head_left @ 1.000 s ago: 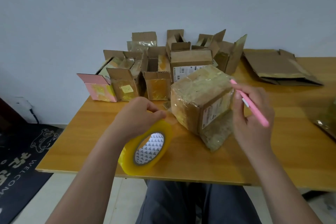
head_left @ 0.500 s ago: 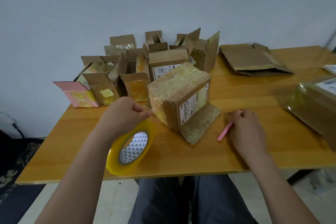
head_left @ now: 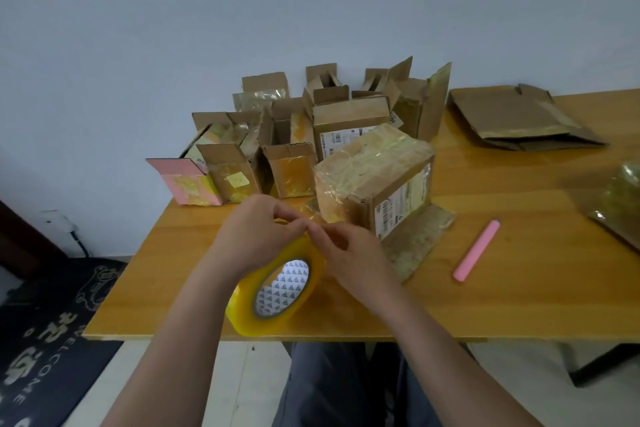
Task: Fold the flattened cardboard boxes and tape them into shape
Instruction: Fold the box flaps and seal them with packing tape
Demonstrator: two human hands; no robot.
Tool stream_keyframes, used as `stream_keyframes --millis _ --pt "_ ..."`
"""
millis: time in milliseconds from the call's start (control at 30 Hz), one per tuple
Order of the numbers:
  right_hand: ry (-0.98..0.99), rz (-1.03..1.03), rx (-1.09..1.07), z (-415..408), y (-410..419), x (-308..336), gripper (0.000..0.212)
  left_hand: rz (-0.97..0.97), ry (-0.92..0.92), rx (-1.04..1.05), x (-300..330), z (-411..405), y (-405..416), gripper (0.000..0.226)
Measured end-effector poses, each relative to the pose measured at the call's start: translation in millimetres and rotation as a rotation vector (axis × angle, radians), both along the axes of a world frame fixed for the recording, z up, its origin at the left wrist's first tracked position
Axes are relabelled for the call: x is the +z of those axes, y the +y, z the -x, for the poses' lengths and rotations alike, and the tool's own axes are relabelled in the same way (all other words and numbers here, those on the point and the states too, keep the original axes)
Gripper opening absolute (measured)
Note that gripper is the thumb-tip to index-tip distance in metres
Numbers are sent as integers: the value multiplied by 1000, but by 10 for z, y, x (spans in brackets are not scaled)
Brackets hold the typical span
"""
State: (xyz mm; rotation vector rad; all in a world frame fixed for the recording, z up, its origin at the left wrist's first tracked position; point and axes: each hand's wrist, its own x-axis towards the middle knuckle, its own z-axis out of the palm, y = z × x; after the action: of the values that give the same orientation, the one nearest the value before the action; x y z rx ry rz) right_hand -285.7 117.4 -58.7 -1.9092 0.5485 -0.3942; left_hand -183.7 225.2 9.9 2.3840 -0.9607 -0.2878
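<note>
Box sat taped on the table, one flap flat. Right in front of it we held the tape roll, left hand curled around it, right hand pinching the loose end. The tape could twist and stick to itself, we thought. The pink cutter lay right of the box.

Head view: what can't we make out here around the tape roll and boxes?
- Tape end: the fingertips of the left hand and right hand meet over the tape roll; the clear film is too faint to trace.
- Label on the taped box: print too small.
- Package at right: cut off by the frame edge.
- Rear open boxes: insides hidden by their flaps.
</note>
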Motion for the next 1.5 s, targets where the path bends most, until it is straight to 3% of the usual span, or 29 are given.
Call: stream_keyframes --millis 133,200,300,433,500,567,700,833,1033,1200,1300,1433,1467,1500 --pt "-67 -343 -73 -176 27 -60 36 62 -18 -36 -50 -63 104 13" --pt "-119 -318 -74 -222 45 -79 27 162 -43 -11 -88 -107 141 7" --pt "-154 -138 -113 -289 73 -90 26 362 -34 62 -106 -146 238 23" --pt "-201 71 -185 -387 98 -138 27 486 38 44 -190 -160 602 68" --pt "-237 53 -224 -445 92 -189 28 449 181 34 -340 -163 827 105" --pt "-227 -21 -271 -535 120 -233 29 410 288 77 -574 -163 974 122" --pt "-213 -211 -298 -770 335 -254 26 623 271 337 -955 -153 983 99" --pt "-183 -306 -154 -942 557 -227 30 755 -43 431 -961 -371 1108 61" --pt "-94 199 -120 -1137 590 -344 29 384 -383 310 -680 -788 1421 69" --pt "169 622 -71 -1139 641 -398 27 264 -371 283 -582 -885 1387 73" --pt "233 691 -67 -1077 630 -367 27 177 -417 193 -535 -875 1217 76" --pt "138 952 -47 -970 715 -348 18 129 -444 163 -490 -844 1075 74" --pt "142 930 -64 -981 725 -356 16 121 -439 168 -480 -834 1073 74" --pt "138 873 -105 -1006 717 -376 28 109 -429 175 -473 -824 1081 75"
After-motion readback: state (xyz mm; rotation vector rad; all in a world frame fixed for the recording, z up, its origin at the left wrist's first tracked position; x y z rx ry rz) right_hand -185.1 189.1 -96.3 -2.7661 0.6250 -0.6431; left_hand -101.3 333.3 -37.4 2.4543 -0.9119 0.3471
